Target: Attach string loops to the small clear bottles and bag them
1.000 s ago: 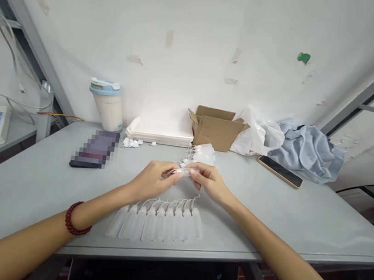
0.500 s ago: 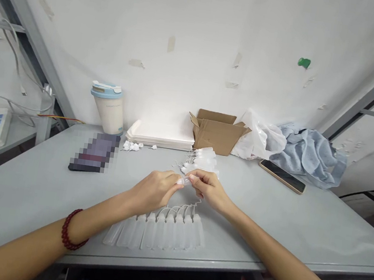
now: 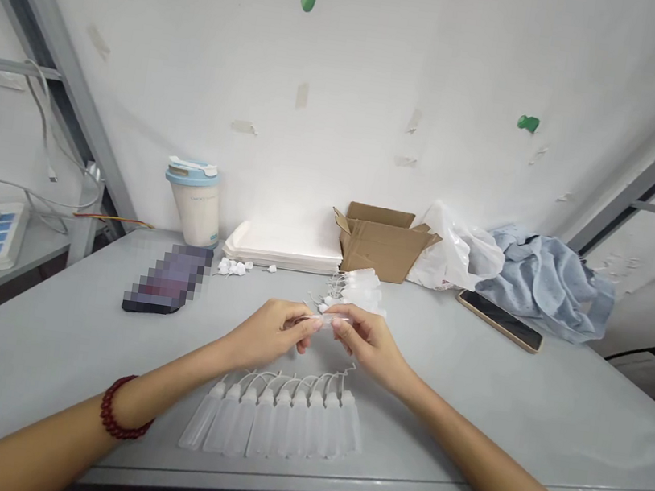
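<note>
My left hand [image 3: 271, 333] and my right hand [image 3: 364, 340] meet above the middle of the grey table [image 3: 556, 391]. Both pinch one small clear plastic squeeze bottle [image 3: 323, 320], which lies sideways between the fingertips. A red bead bracelet sits on my left wrist. In front of my hands, a row of several clear bottles [image 3: 278, 424] with white capped tips lies side by side near the table's front edge. Just beyond my hands lies a loose heap of more such bottles [image 3: 358, 289].
A pixelated dark flat object [image 3: 167, 281] lies at left. A lidded cup [image 3: 195, 201], white trays [image 3: 284, 246], small white caps [image 3: 234, 266], an open cardboard box [image 3: 382, 242], a white plastic bag [image 3: 457, 252], a blue cloth [image 3: 548, 280] and a phone [image 3: 500, 320] line the back.
My hands have stayed together on the small bottle with slight finger shifts. The camera has tilted, so everything sits a bit lower in view.
</note>
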Motion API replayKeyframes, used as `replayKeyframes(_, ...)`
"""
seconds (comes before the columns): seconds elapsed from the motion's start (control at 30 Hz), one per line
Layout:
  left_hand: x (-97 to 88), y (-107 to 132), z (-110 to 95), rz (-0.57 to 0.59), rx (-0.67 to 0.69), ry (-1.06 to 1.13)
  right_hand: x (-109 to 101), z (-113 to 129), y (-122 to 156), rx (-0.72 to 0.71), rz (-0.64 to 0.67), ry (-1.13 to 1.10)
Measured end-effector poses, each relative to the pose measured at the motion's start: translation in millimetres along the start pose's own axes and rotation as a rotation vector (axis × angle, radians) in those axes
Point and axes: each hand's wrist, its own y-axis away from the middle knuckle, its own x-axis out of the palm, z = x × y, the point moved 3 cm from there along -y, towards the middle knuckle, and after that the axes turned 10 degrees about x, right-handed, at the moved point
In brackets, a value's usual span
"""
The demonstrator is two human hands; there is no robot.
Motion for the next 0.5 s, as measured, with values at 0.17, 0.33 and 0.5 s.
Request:
replayKeyframes(0.17,0.5,-2,5,0.013,-0.112,0.262,5,6,5,-0.263,-0.112,0.268)
replayKeyframes(0.33,0.5,-1,-4,0.033,-0.046,0.173,7,10,5,-0.188,-0.025,0.178)
replayKeyframes(0.5,2.5,4,-15,-0.014,0.113,-0.096,5,3,2,0.089,0.117,-0.162)
